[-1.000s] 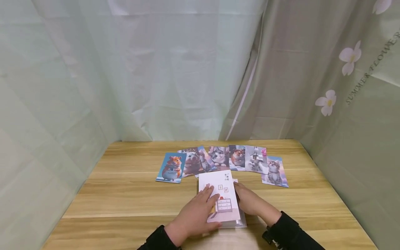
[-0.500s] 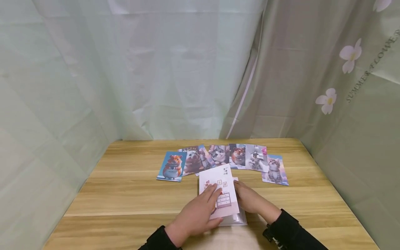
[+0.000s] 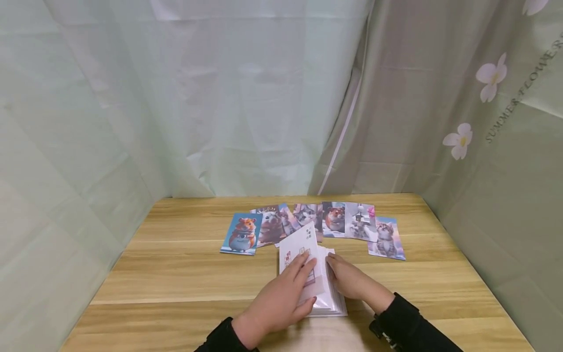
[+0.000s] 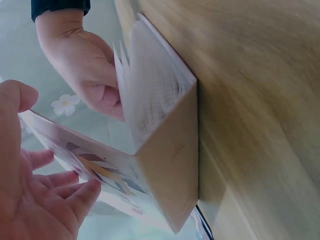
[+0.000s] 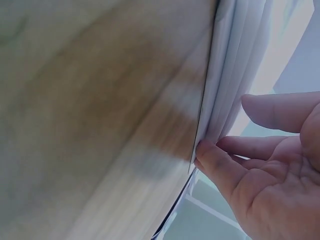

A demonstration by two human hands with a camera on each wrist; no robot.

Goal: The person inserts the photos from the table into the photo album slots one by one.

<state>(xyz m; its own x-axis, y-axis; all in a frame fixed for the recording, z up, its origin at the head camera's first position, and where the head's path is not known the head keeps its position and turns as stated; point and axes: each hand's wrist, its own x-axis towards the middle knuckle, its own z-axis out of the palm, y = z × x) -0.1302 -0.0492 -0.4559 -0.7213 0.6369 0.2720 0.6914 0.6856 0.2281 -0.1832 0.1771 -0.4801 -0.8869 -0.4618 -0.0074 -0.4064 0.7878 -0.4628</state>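
A small photo album [image 3: 300,240] with a white illustrated cover lies near the middle of the wooden table, its cover raised and leaning left. Its clear-sleeved pages [image 4: 155,80] show in the left wrist view. My left hand [image 3: 279,298] holds the cover, with the fingers on its outer face and the thumb at its edge. At the right side of the album, my right hand [image 3: 352,281] grips the page block; in the right wrist view its fingertips [image 5: 207,152] touch the lower edge and its thumb is by the upper pages.
Several picture cards lie behind the album, among them a hamster card [image 3: 242,234] at the left and a kitten card [image 3: 386,238] at the right. Some overlap. A pale curtain [image 3: 264,98] surrounds the wooden table [image 3: 176,283] at the back and sides.
The album's cover has lifted and swung left under my left hand, uncovering more of the pages. My right hand has stayed at the right edge.
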